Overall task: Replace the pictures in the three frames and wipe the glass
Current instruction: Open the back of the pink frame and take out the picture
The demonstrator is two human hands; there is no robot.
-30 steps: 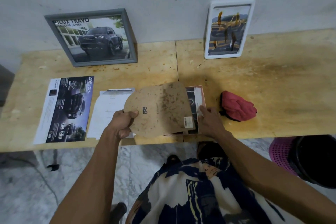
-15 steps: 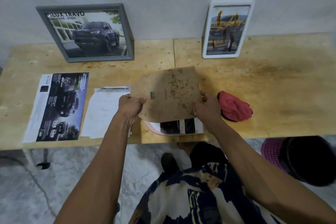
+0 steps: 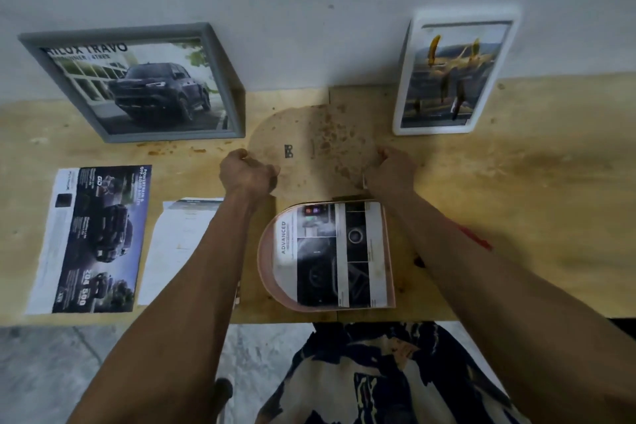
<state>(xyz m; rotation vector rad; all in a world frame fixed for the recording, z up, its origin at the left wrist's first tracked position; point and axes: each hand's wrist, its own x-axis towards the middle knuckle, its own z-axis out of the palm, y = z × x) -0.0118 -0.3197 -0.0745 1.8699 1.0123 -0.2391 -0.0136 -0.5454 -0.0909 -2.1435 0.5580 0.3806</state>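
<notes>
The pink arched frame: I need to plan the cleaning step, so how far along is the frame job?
Done: the backing board is off the pink arched frame, whose picture lies exposed. In hand: the left hand and right hand grip the board. Left: swapping that picture, closing up, wiping. Whether the grey frame and white frame are done, I cannot tell.

The picture in the grey frame (image 3: pixel 137 86) leaning on the wall read "HILUX TRAVO" across its top, the first letter partly cut. The picture in the arch-shaped pink frame (image 3: pixel 327 255) bore "ADVANCED" sideways along its left part. The car brochure (image 3: pixel 93 237) showed "204" and "500"; its other print was too small to read.
</notes>
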